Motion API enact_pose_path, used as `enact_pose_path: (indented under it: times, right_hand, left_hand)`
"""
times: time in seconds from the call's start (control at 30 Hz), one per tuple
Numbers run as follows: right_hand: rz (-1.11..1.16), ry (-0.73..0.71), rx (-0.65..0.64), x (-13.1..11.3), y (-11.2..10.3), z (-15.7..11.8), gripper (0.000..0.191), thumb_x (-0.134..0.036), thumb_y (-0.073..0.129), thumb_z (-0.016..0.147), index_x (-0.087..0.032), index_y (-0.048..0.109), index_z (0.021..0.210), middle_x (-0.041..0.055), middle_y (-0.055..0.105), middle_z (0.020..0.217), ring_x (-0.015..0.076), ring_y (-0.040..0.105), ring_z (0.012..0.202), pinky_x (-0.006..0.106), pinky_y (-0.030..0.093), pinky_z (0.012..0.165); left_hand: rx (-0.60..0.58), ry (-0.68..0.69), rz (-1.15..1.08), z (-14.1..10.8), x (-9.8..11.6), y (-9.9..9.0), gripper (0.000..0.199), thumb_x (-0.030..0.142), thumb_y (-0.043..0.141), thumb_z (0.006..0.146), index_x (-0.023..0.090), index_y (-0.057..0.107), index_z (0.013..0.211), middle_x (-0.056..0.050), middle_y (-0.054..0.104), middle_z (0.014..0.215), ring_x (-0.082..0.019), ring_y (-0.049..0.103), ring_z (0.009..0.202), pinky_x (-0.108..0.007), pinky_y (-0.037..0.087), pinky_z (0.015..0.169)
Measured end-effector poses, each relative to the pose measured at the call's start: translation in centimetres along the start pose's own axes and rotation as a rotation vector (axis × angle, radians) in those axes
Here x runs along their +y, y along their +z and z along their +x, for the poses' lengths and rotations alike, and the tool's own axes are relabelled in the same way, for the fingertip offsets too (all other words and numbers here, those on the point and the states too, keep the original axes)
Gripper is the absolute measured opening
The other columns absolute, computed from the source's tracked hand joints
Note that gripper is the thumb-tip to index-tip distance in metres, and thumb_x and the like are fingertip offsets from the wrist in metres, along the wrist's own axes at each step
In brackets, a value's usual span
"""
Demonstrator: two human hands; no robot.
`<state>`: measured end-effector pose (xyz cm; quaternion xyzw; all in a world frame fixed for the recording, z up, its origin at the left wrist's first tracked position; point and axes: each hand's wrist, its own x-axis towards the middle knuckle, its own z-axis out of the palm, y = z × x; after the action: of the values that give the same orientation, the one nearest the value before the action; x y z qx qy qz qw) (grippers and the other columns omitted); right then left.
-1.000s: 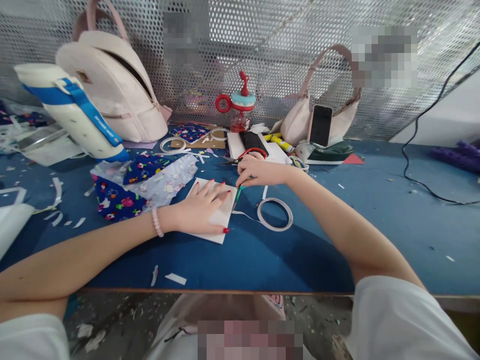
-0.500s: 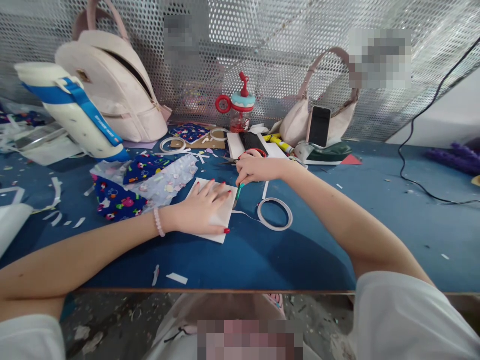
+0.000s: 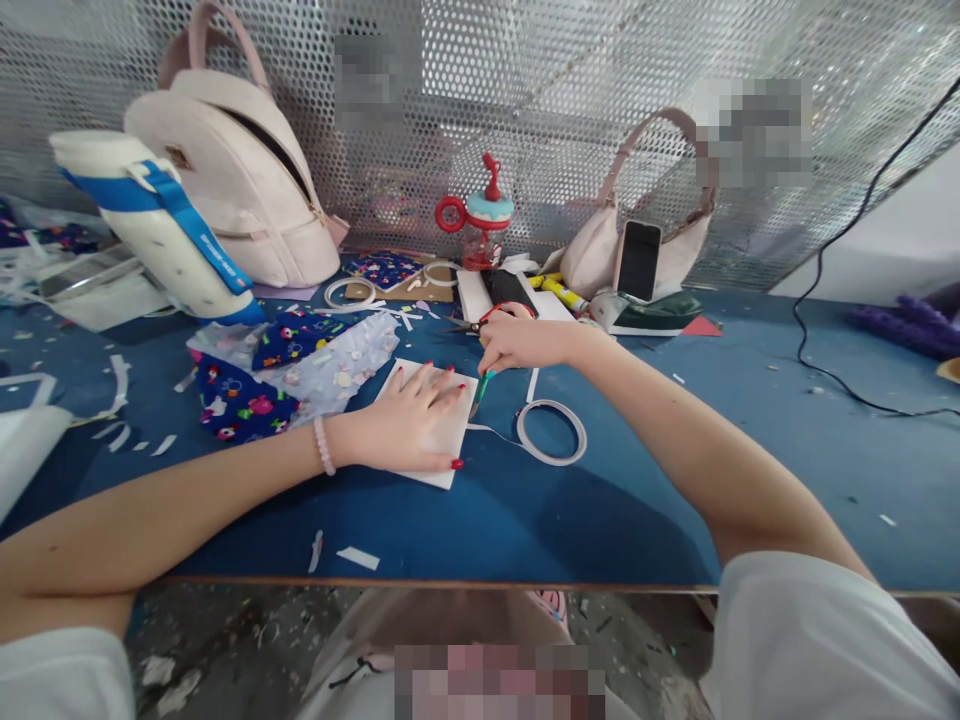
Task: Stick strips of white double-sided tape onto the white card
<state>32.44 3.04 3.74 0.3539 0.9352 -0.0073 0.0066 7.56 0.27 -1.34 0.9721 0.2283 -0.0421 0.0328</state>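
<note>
My left hand (image 3: 401, 425) lies flat with its fingers spread on a white square card (image 3: 450, 440). At the card's right edge my right hand (image 3: 517, 343) grips a green-handled cutter (image 3: 483, 388), its tip pointing down. A narrow white strip runs from the card's edge to a roll of white tape (image 3: 552, 433) on the right. Left of the card lies patterned blue and white fabric or paper (image 3: 255, 395). Dark scissors with red handles (image 3: 469, 326) lie just behind my right hand, partly hidden by it.
On the blue table (image 3: 600, 530) stand a white bottle (image 3: 150, 230), a pale backpack (image 3: 240, 190), a red-handled cup (image 3: 484, 225) and a handbag (image 3: 592, 245) with a phone (image 3: 639, 262) against it. A black cable (image 3: 806, 320) crosses the right side. Paper scraps lie around.
The whole view has shifted slightly. Both hands keep nearly the same places at the card, and the cutter is still at its right edge.
</note>
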Motion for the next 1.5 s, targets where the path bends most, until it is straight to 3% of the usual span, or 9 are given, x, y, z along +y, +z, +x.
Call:
enact_pose_path:
  times: [0.1, 0.33, 0.73, 1.0, 1.5]
  right_hand:
    - [0.048, -0.063, -0.125, -0.4, -0.7, -0.7, 0.024, -0.027, 0.052, 0.093, -0.025, 0.076, 0.096, 0.0058, 0.065, 0.085, 0.0198, 0.046, 0.084, 0.035, 0.032, 0.082]
    - [-0.004, 0.009, -0.043, -0.8, -1.1, -2.1, 0.031, -0.036, 0.044, 0.097, -0.027, 0.074, 0.103, 0.0075, 0.06, 0.092, 0.0223, 0.044, 0.09, 0.043, 0.028, 0.089]
    - [0.025, -0.028, -0.07, -0.9, -0.5, -1.6, 0.034, -0.038, 0.043, 0.098, -0.025, 0.073, 0.105, 0.0077, 0.056, 0.092, 0.0225, 0.041, 0.091, 0.043, 0.023, 0.089]
    - [0.047, -0.024, -0.084, -0.9, -0.5, -1.5, 0.031, -0.035, 0.046, 0.098, -0.023, 0.073, 0.106, 0.0084, 0.054, 0.093, 0.0216, 0.039, 0.091, 0.039, 0.024, 0.086]
    - [-0.134, 0.041, -0.108, -2.1, -1.5, -1.1, 0.022, -0.025, 0.055, 0.094, -0.024, 0.076, 0.092, 0.0077, 0.06, 0.085, 0.0222, 0.042, 0.091, 0.038, 0.02, 0.081]
  left_hand:
    - [0.005, 0.004, -0.005, 0.0, 0.0, 0.0, 0.092, 0.068, 0.05, 0.083, 0.016, 0.02, 0.152, -0.018, 0.015, 0.159, -0.05, 0.008, 0.143, -0.067, 0.016, 0.11]
    - [0.019, 0.014, -0.001, -0.1, 0.0, 0.0, 0.09, 0.068, 0.05, 0.083, 0.015, 0.022, 0.151, -0.019, 0.016, 0.159, -0.049, 0.009, 0.143, -0.067, 0.017, 0.109]
    - [-0.014, 0.005, 0.006, -0.1, 0.2, -0.2, 0.091, 0.068, 0.049, 0.084, 0.015, 0.021, 0.152, -0.018, 0.016, 0.16, -0.049, 0.006, 0.143, -0.068, 0.016, 0.11]
    - [0.001, 0.012, 0.023, -0.1, 0.2, -0.1, 0.091, 0.068, 0.047, 0.084, 0.013, 0.022, 0.152, -0.02, 0.016, 0.159, -0.048, 0.008, 0.143, -0.069, 0.016, 0.109]
    - [0.024, 0.026, 0.027, -0.1, 0.0, 0.0, 0.09, 0.066, 0.05, 0.084, 0.015, 0.022, 0.151, -0.02, 0.018, 0.158, -0.049, 0.011, 0.142, -0.069, 0.018, 0.107]
